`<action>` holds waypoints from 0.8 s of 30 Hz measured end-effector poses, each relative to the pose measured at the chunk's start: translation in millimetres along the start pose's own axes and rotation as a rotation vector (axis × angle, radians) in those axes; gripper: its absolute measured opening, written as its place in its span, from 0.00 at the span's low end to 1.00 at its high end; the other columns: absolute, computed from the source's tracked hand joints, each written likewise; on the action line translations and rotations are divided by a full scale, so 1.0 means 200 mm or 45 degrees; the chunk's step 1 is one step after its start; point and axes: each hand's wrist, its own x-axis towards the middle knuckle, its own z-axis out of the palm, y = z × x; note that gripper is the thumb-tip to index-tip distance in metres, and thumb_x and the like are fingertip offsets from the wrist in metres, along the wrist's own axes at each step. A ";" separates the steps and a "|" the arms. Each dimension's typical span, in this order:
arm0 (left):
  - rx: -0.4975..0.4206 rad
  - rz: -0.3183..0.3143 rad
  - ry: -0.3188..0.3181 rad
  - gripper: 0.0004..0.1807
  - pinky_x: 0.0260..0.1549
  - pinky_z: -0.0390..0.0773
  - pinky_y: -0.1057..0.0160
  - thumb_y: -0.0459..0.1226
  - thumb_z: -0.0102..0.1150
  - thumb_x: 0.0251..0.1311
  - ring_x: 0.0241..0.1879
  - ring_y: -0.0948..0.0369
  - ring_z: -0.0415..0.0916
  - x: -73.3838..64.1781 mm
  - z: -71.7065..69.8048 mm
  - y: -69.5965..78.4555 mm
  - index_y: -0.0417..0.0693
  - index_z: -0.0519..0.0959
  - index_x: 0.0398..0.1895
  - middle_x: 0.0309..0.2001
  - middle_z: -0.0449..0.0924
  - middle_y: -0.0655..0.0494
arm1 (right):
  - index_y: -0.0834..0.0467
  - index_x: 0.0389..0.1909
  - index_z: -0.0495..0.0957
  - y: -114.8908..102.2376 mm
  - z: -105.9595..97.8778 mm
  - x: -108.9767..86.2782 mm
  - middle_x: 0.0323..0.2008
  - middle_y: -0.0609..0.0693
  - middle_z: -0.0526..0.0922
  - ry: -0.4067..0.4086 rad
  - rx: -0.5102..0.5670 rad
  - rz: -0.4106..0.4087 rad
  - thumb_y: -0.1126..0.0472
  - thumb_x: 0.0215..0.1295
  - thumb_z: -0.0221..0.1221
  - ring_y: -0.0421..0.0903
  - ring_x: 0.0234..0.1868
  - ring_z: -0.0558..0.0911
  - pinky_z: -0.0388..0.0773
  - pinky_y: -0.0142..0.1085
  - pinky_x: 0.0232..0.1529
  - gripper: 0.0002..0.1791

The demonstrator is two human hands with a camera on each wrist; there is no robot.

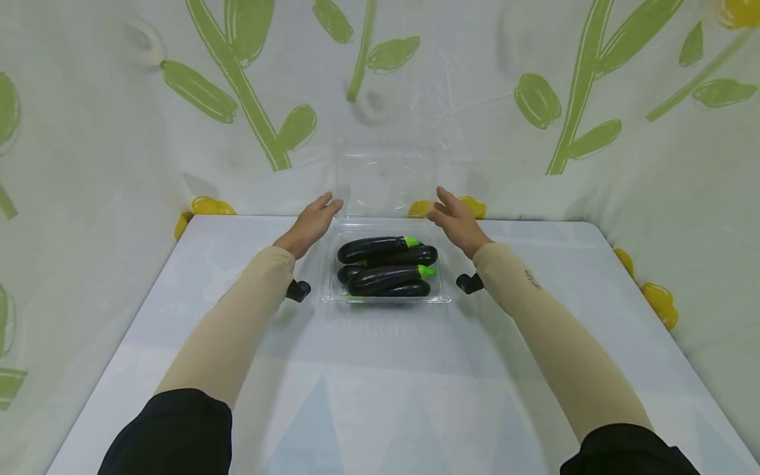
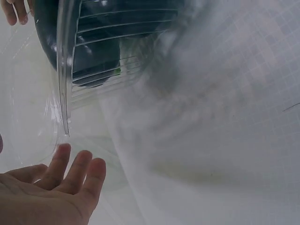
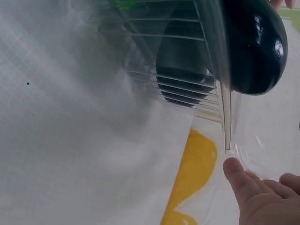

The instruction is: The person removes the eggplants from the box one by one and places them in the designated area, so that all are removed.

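A clear plastic clamshell box (image 1: pixel 328 297) holds several dark purple eggplants (image 1: pixel 388 280), two with bright green stem ends showing. Its transparent lid (image 1: pixel 386 175) stands raised at the back. My left hand (image 1: pixel 313 223) is at the back left corner of the box, fingers extended near the lid's edge. On the opposite side my right hand (image 1: pixel 458 223) mirrors it, fingers loosely extended. Neither hand grips anything; whether fingertips touch the lid I cannot tell. In the left wrist view the left hand (image 2: pixel 61 190) lies beside the ribbed box wall. The right wrist view shows the right hand (image 3: pixel 269 199) below the rim.
The box sits near the far edge of a white table (image 1: pixel 380 382) with pale blue triangle shapes. Behind it hangs a white curtain (image 1: pixel 451 86) printed with green leaves and yellow shapes. Black wrist devices (image 1: pixel 298 290) extend beside the box.
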 end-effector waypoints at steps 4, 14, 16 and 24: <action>0.015 0.019 -0.011 0.41 0.76 0.42 0.46 0.60 0.35 0.76 0.80 0.50 0.34 -0.01 -0.01 0.01 0.50 0.43 0.83 0.82 0.38 0.51 | 0.49 0.83 0.45 0.00 0.00 -0.01 0.81 0.45 0.46 0.001 -0.024 -0.017 0.52 0.77 0.54 0.48 0.79 0.54 0.55 0.49 0.76 0.41; 0.115 0.109 0.061 0.44 0.73 0.53 0.41 0.63 0.35 0.75 0.78 0.47 0.49 -0.12 -0.08 -0.02 0.51 0.41 0.83 0.80 0.51 0.46 | 0.51 0.83 0.44 0.01 -0.10 -0.14 0.81 0.49 0.47 0.031 -0.038 -0.024 0.53 0.78 0.53 0.52 0.79 0.54 0.54 0.51 0.76 0.40; 0.180 0.152 0.097 0.44 0.72 0.56 0.41 0.63 0.36 0.75 0.77 0.46 0.51 -0.15 -0.09 -0.05 0.50 0.42 0.83 0.79 0.51 0.46 | 0.51 0.82 0.45 0.08 -0.12 -0.14 0.81 0.48 0.48 0.054 -0.053 -0.049 0.52 0.78 0.53 0.52 0.78 0.56 0.55 0.52 0.75 0.40; 0.407 0.285 0.210 0.44 0.74 0.52 0.41 0.62 0.38 0.75 0.78 0.45 0.47 -0.34 -0.08 -0.14 0.47 0.45 0.83 0.79 0.50 0.43 | 0.50 0.82 0.48 0.18 -0.17 -0.31 0.80 0.50 0.51 0.118 -0.083 -0.104 0.52 0.78 0.53 0.53 0.78 0.57 0.55 0.55 0.75 0.38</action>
